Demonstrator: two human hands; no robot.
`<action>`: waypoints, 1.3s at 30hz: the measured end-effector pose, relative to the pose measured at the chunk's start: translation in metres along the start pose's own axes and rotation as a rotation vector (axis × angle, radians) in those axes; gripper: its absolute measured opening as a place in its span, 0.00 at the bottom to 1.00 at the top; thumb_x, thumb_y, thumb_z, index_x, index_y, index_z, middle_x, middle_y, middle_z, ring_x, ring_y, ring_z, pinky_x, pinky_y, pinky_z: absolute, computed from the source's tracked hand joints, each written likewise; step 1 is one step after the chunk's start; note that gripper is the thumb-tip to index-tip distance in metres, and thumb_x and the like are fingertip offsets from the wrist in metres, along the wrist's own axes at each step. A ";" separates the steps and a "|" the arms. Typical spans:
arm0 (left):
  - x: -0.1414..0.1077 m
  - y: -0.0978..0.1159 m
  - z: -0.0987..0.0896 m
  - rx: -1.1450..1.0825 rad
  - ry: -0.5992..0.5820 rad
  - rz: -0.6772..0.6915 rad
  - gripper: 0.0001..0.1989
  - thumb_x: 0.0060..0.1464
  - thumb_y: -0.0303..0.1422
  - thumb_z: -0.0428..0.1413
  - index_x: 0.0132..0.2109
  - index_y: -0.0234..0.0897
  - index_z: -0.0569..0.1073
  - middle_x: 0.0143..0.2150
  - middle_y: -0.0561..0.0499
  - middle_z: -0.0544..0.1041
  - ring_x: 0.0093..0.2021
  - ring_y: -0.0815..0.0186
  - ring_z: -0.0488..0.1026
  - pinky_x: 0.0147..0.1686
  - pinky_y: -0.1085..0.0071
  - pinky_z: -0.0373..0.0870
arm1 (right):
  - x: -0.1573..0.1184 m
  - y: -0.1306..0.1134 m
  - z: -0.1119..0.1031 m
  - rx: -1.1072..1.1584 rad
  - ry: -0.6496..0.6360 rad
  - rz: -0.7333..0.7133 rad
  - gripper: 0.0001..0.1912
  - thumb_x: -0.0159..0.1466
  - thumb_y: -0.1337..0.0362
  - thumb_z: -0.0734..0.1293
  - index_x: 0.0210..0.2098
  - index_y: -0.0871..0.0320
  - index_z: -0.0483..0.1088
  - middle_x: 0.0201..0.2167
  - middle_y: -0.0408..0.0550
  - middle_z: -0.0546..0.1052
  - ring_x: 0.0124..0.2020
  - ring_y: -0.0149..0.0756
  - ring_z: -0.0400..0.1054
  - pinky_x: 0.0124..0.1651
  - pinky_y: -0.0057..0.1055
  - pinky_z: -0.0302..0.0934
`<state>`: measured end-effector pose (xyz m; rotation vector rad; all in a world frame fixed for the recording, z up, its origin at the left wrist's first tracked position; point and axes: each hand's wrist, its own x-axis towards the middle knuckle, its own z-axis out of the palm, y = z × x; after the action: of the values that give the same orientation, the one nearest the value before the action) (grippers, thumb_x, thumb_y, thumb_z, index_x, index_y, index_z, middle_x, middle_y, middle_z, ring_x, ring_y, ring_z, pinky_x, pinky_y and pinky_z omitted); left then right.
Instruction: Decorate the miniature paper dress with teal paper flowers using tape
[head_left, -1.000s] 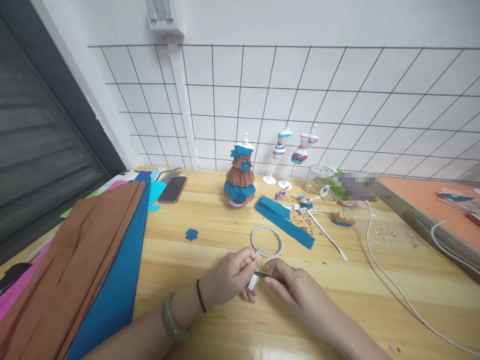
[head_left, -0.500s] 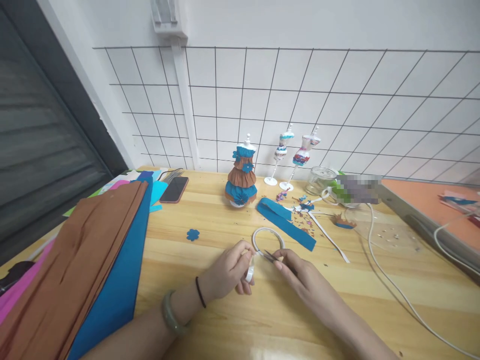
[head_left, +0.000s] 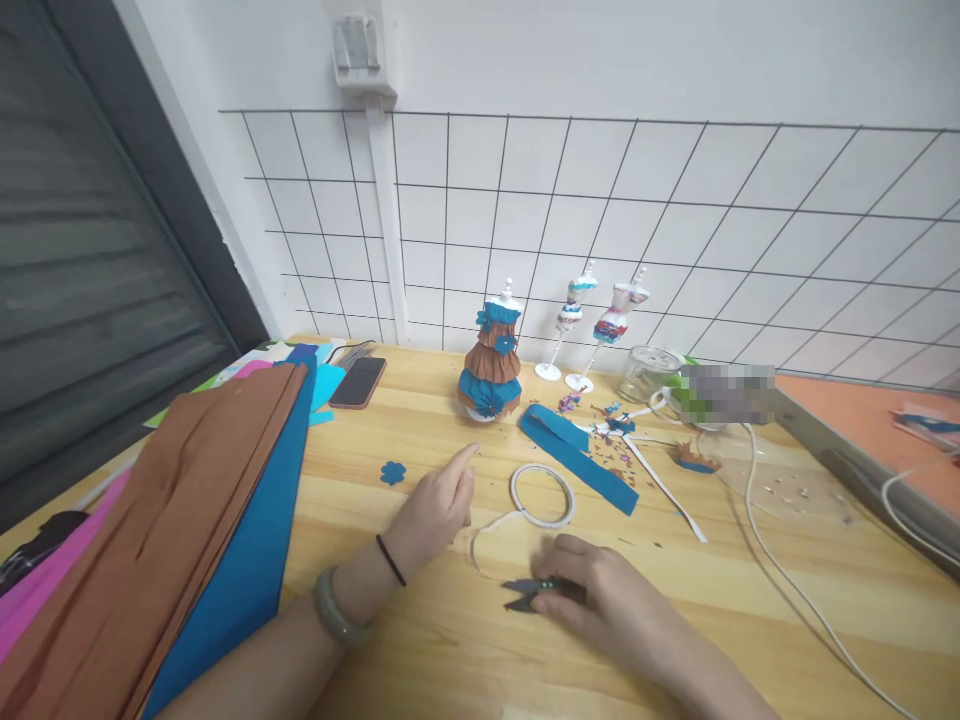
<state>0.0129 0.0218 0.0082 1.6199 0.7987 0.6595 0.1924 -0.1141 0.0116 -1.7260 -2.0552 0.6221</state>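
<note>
My left hand [head_left: 441,500] is above the table with thumb and index finger together, pointing towards the dressed mini mannequin. At its fingertips is a small pale bit that looks like a piece of tape, hard to make out. My right hand [head_left: 592,590] is low over the table, closed round black thread snips [head_left: 525,594], whose blades are spread and point left. Between the hands lies a roll of white double-sided tape [head_left: 513,498], with a loose strip curling from it. The mini mannequin [head_left: 491,365] wears a tiered blue and brown paper dress with blue flowers.
A blue paper flower [head_left: 392,472] lies left of my left hand. Blue paper strips [head_left: 581,460] and scraps are behind the tape roll. Two small mannequins [head_left: 576,310], a glass jar [head_left: 649,373], a phone [head_left: 360,382], brown paper [head_left: 172,480] and a white cable [head_left: 780,570] are around.
My hands have moved apart: the left away from the tape roll, the right down towards me with the snips. The tape strip my left hand held now lies loose on the table.
</note>
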 end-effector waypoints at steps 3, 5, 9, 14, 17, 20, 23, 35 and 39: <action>0.006 0.000 -0.007 0.142 0.088 0.059 0.23 0.57 0.38 0.43 0.59 0.35 0.60 0.15 0.59 0.64 0.18 0.70 0.63 0.24 0.75 0.60 | 0.001 0.001 0.001 -0.031 -0.001 -0.022 0.06 0.62 0.64 0.62 0.32 0.56 0.71 0.30 0.46 0.71 0.30 0.33 0.67 0.33 0.27 0.59; 0.008 -0.002 -0.007 0.106 0.073 0.041 0.25 0.57 0.39 0.43 0.60 0.34 0.57 0.15 0.59 0.65 0.17 0.71 0.62 0.21 0.76 0.59 | 0.001 0.001 0.002 -0.059 0.005 -0.057 0.06 0.62 0.65 0.62 0.31 0.56 0.71 0.29 0.46 0.71 0.32 0.34 0.67 0.34 0.29 0.60; 0.005 -0.004 0.005 -0.267 -0.170 -0.105 0.24 0.55 0.40 0.47 0.55 0.32 0.61 0.21 0.56 0.68 0.16 0.75 0.59 0.16 0.79 0.54 | 0.003 0.004 0.005 -0.092 0.139 -0.133 0.09 0.63 0.65 0.61 0.30 0.56 0.71 0.27 0.47 0.71 0.33 0.37 0.66 0.36 0.33 0.60; -0.006 -0.002 0.023 -0.536 -0.442 -0.245 0.17 0.52 0.39 0.50 0.41 0.31 0.72 0.23 0.53 0.67 0.18 0.76 0.62 0.15 0.81 0.55 | 0.003 0.009 0.008 0.059 0.506 -0.204 0.04 0.63 0.68 0.61 0.32 0.57 0.66 0.26 0.47 0.71 0.30 0.35 0.66 0.32 0.31 0.61; -0.009 0.001 0.027 -0.542 -0.479 -0.259 0.16 0.52 0.38 0.49 0.37 0.30 0.73 0.19 0.54 0.65 0.16 0.77 0.60 0.14 0.81 0.52 | 0.002 0.009 0.009 0.089 0.591 -0.212 0.01 0.62 0.67 0.63 0.34 0.56 0.63 0.26 0.46 0.70 0.29 0.35 0.66 0.31 0.31 0.62; -0.010 0.003 0.028 -0.529 -0.476 -0.259 0.15 0.51 0.37 0.49 0.36 0.30 0.74 0.18 0.54 0.64 0.16 0.76 0.59 0.13 0.81 0.52 | 0.001 0.008 0.009 0.066 0.565 -0.230 0.06 0.61 0.65 0.64 0.39 0.55 0.62 0.28 0.47 0.70 0.30 0.36 0.67 0.32 0.32 0.63; -0.009 0.003 0.027 -0.505 -0.474 -0.263 0.14 0.52 0.36 0.48 0.35 0.30 0.74 0.18 0.54 0.65 0.16 0.76 0.59 0.13 0.81 0.52 | 0.001 0.009 0.010 0.043 0.508 -0.249 0.11 0.61 0.65 0.64 0.44 0.55 0.62 0.30 0.49 0.72 0.32 0.37 0.67 0.34 0.33 0.64; -0.010 -0.006 0.029 -0.377 -0.528 -0.238 0.17 0.52 0.41 0.49 0.39 0.31 0.74 0.21 0.55 0.67 0.16 0.78 0.59 0.15 0.81 0.55 | 0.001 0.005 0.011 0.097 0.500 -0.234 0.05 0.63 0.69 0.62 0.37 0.56 0.68 0.28 0.48 0.73 0.31 0.36 0.68 0.32 0.31 0.64; -0.011 -0.009 0.030 -0.313 -0.506 -0.194 0.18 0.53 0.42 0.49 0.40 0.31 0.73 0.22 0.55 0.67 0.16 0.78 0.59 0.16 0.81 0.56 | 0.000 0.008 0.013 0.122 0.496 -0.224 0.05 0.62 0.70 0.62 0.36 0.56 0.68 0.28 0.48 0.72 0.31 0.35 0.67 0.31 0.31 0.63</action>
<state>0.0284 -0.0045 -0.0064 1.3193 0.4442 0.2039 0.1916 -0.1143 -0.0039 -1.3819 -1.7792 0.2130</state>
